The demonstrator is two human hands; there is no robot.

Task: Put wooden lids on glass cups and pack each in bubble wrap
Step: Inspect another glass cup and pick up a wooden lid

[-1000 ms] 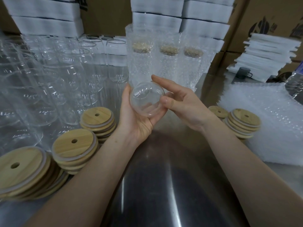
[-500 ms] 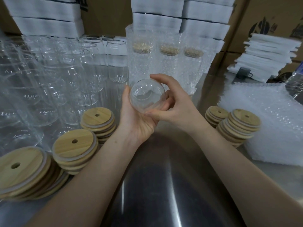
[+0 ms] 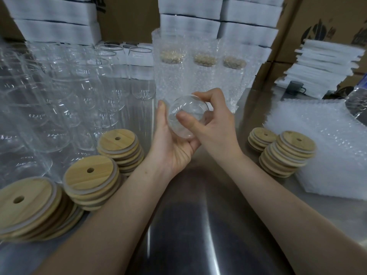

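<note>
Holding a cup up over the tabletop, the person curls the left hand under it and pinches its side with the right hand's fingers, likely to turn and check it. It has no lid yet. Lids sit stacked near.

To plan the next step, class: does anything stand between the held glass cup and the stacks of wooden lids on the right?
Nothing visible does. The left grip and right grip hold the cup above the metal table, and only open tabletop lies between it and the lid stacks on the right.
</note>
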